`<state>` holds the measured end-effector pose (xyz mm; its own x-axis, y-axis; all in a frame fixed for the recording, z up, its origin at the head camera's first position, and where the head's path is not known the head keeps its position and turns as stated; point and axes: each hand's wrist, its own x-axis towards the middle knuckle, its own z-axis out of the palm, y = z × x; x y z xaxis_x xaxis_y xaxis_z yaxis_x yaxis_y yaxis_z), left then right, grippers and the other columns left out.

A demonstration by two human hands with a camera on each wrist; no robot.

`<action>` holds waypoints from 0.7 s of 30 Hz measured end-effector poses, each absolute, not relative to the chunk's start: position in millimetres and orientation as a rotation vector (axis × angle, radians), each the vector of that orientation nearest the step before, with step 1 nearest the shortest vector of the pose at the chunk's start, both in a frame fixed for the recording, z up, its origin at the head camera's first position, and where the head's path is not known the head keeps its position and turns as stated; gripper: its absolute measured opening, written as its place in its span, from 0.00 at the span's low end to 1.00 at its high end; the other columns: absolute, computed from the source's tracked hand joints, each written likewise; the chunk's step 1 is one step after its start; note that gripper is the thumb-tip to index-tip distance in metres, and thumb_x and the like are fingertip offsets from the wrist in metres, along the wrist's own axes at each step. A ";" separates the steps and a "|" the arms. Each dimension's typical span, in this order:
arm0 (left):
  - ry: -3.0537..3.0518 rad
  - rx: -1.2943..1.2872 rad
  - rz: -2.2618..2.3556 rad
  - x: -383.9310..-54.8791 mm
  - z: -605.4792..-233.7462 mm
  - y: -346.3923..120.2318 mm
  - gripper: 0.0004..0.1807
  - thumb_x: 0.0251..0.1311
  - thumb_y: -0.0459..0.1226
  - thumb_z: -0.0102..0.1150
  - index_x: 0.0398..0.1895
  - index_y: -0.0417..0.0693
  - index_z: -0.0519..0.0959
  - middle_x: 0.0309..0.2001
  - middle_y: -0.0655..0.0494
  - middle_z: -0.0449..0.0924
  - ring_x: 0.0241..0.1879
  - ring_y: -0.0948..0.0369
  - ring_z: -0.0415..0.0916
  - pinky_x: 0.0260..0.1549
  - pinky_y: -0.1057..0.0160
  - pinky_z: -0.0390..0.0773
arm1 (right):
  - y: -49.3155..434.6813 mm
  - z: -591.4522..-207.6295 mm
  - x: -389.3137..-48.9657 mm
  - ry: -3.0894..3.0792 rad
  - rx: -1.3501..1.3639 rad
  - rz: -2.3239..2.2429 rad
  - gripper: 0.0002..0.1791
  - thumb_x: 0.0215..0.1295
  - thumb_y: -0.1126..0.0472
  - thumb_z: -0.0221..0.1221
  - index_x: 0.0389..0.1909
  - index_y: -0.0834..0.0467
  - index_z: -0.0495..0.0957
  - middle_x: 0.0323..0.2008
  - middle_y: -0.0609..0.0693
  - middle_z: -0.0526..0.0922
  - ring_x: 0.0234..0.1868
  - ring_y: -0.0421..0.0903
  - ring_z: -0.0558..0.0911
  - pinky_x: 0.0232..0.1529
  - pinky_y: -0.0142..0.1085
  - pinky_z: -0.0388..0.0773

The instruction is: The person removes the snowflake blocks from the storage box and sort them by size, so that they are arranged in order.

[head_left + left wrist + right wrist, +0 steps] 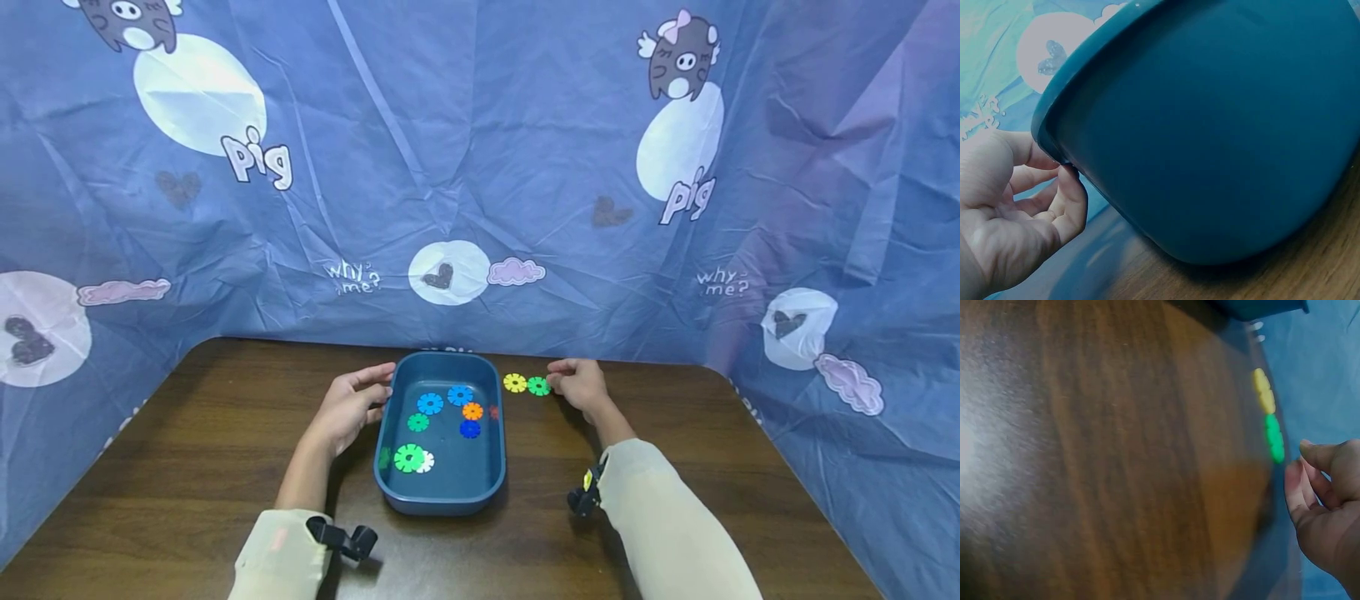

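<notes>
Left grip (347,408): pinches the left rim of the blue tray (468,471), set near the bench's (720,450) far edge and containing notched discs (430,404). Rightward, near that edge: yellow disc (514,383), then green disc (538,386). Right grip (581,387): narrow, holding nothing, just beside the green disc.

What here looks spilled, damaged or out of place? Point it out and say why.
Nothing looks plainly spilled or damaged. A yellow notched plastic disc and a green notched disc lie on the brown wood-grain table outside the dark-blue rectangular plastic tub, mildly odd since the other discs lie inside.
</notes>
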<state>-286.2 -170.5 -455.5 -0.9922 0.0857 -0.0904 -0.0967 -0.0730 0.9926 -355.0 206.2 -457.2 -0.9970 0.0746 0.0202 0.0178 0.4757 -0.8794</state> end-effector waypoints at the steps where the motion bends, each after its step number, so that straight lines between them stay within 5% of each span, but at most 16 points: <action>1: 2.049 -0.013 2.213 -286.1 -455.3 -170.5 0.29 0.66 0.26 0.51 0.72 0.35 0.69 0.65 0.37 0.69 0.49 0.56 0.77 0.41 0.65 0.83 | 205.7 -454.3 -355.4 -2.646 -0.065 1.592 0.12 0.66 0.71 0.62 0.49 0.71 0.83 0.37 0.58 0.88 0.35 0.46 0.84 0.35 0.32 0.80; 11: 2.060 -0.027 2.206 -285.4 -454.5 -170.5 0.29 0.65 0.26 0.52 0.72 0.36 0.69 0.66 0.38 0.70 0.49 0.57 0.77 0.41 0.65 0.83 | 177.2 -419.0 -355.2 -2.708 0.353 1.398 0.11 0.68 0.66 0.64 0.47 0.67 0.85 0.37 0.56 0.88 0.41 0.55 0.85 0.39 0.38 0.83; 21: 2.049 -0.017 2.223 -284.6 -454.4 -169.2 0.29 0.65 0.26 0.52 0.71 0.35 0.69 0.65 0.38 0.70 0.45 0.61 0.78 0.39 0.67 0.82 | 122.7 -394.4 -330.9 -2.833 0.835 1.064 0.10 0.69 0.63 0.65 0.48 0.60 0.86 0.37 0.48 0.86 0.37 0.42 0.82 0.41 0.36 0.81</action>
<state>-284.6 -169.2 -454.4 -0.9930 0.0790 -0.0882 -0.0943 -0.0776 0.9925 -330.9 122.7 -394.4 -0.8586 -0.4792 0.1822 -0.4807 0.6288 -0.6112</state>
